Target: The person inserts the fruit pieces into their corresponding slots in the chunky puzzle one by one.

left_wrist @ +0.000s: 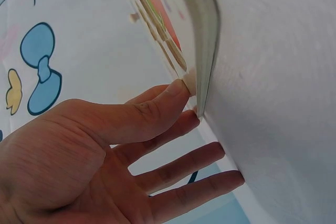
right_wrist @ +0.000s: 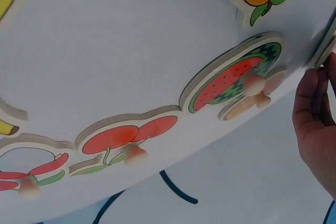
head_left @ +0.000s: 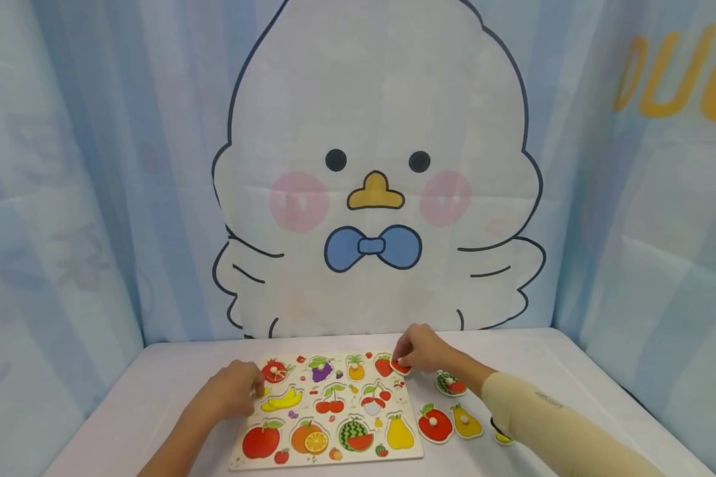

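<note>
A wooden fruit puzzle board (head_left: 328, 464) lies on the table. My left hand (head_left: 233, 389) is at its left edge, where thumb and forefinger pinch a small knob (left_wrist: 191, 77). A bit of yellow fruit piece (head_left: 266, 391) shows beside those fingertips; the other fingers are spread. Above the board's far right corner, my right hand (head_left: 420, 349) pinches a red fruit piece (head_left: 400, 366), close to the printed strawberry (head_left: 384, 365). Only its edge shows in the right wrist view, so its kind is unclear. Knobbed pomegranate (head_left: 274, 371), grape (head_left: 320, 370) and pineapple (head_left: 355, 368) pieces sit in the board.
Right of the board lie loose knobbed pieces: watermelon (head_left: 451, 383), apple (head_left: 435, 424) and pear (head_left: 467, 422). A yellow piece (head_left: 504, 438) is partly under the right forearm. The right wrist view shows a cherry piece (right_wrist: 113, 139) too. A printed curtain (head_left: 370, 298) stands behind the table.
</note>
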Demonstrator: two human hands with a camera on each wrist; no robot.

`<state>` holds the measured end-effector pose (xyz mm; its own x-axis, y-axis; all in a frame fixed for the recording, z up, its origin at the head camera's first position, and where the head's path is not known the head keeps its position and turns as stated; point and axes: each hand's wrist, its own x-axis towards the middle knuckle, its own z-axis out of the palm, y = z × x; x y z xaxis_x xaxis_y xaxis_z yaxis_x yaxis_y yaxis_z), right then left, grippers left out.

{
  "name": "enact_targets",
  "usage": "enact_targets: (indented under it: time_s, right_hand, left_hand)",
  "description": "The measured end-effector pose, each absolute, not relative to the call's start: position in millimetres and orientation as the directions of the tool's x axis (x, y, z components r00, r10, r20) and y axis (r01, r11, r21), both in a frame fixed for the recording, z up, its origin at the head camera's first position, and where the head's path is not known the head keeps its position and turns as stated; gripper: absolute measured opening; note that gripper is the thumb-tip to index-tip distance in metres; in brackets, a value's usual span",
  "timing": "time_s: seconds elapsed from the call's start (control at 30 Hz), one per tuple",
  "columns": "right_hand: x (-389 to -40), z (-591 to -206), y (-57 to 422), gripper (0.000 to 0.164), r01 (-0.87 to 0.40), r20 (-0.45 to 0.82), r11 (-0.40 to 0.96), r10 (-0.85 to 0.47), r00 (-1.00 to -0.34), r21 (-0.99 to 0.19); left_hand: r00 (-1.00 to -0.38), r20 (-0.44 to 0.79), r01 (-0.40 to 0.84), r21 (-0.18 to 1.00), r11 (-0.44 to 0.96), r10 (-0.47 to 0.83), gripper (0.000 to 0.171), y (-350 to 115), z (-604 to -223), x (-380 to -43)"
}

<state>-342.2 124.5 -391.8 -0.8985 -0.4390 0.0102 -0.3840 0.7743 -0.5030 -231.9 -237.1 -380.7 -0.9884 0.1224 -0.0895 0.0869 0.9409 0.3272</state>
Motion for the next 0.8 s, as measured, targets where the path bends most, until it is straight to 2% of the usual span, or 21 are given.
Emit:
enact_targets:
  time_s: [0.17, 0.8]
  right_hand:
    - [-344, -393, 117, 0.010, -0.418, 0.009, 0.775, -0.470, -0.882, -0.475]
    - [-341, -391, 96, 0.008, -0.396, -0.004, 0.799, -0.446, -0.895, -0.453]
  left_hand:
    - [-0.988, -0.090, 0.088, 0.325, 0.942, 0.124, 0.021, -238, -382, -233]
    - [-0.988, -0.091, 0.093, 0.324, 0.941, 0.128, 0.020, -237, -381, -232]
